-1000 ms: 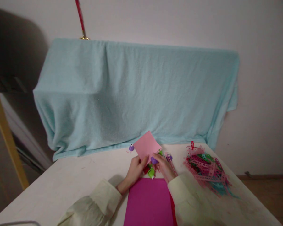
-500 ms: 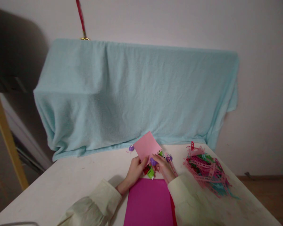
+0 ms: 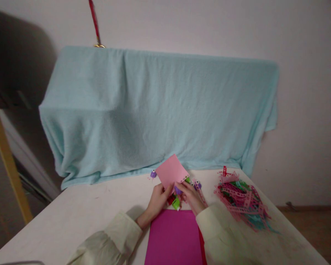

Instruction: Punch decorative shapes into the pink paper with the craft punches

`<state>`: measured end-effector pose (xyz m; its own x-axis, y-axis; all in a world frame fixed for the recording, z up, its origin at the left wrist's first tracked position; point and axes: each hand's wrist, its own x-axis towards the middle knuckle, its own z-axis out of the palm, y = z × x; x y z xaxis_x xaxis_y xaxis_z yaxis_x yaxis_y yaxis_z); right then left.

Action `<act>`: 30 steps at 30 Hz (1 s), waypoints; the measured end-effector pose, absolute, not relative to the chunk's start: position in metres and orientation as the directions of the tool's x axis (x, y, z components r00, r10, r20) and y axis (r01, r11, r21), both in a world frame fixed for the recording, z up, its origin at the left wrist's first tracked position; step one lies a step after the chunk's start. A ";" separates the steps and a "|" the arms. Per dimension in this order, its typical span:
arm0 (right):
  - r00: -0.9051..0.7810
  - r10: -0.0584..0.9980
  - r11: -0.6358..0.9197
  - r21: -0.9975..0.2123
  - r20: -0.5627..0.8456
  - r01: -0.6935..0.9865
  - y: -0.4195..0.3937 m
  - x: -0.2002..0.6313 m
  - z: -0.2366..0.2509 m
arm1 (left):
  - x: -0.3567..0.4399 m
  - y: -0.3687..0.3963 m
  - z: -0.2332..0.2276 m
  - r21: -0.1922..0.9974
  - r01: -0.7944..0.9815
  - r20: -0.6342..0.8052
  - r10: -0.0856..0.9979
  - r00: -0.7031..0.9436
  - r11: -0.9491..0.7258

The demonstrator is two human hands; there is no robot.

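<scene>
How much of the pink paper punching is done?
Done: a heap of punched strips lies at the right. In hand: the left hand holds a pink sheet while the right hand works a purple punch along its edge. Left: the magenta sheet looks unpunched.

Pink paper sheet (image 3: 171, 171): matt, smooth. Magenta paper sheet (image 3: 174, 236), lying nearer than it: matt, smooth. Punched paper strips (image 3: 241, 199), lying to its right: thin, perforated. Blue cloth (image 3: 157, 110), hanging behind it: soft, napped. Desk (image 3: 79, 213): matt, scuffed.
</scene>
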<state>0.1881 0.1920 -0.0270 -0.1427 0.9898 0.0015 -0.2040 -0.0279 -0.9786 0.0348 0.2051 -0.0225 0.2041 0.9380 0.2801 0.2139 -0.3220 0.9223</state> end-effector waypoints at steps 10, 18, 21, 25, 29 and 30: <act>-0.133 0.991 -0.028 -0.978 -0.001 -0.205 0.192 0.188 -0.028 | 0.035 0.205 -0.022 0.923 0.210 0.278 0.936 0.215 -0.323; -0.126 0.992 -0.034 -0.976 -0.007 -0.215 0.195 0.188 -0.030 | 0.035 0.206 -0.025 0.922 0.212 0.278 0.935 0.220 -0.324; -0.121 0.993 -0.017 -0.978 0.009 -0.208 0.196 0.188 -0.031 | 0.035 0.207 -0.027 0.922 0.215 0.275 0.935 0.223 -0.322; -0.127 0.992 -0.019 -0.976 0.009 -0.215 0.195 0.188 -0.031 | 0.035 0.207 -0.027 0.924 0.213 0.268 0.935 0.234 -0.318; -0.131 0.991 -0.021 -0.975 0.009 -0.221 0.193 0.188 -0.029 | 0.035 0.207 -0.025 0.930 0.205 0.258 0.938 0.230 -0.306; -0.130 0.992 -0.019 -0.975 0.010 -0.222 0.193 0.187 -0.028 | 0.035 0.207 -0.025 0.932 0.202 0.254 0.939 0.231 -0.301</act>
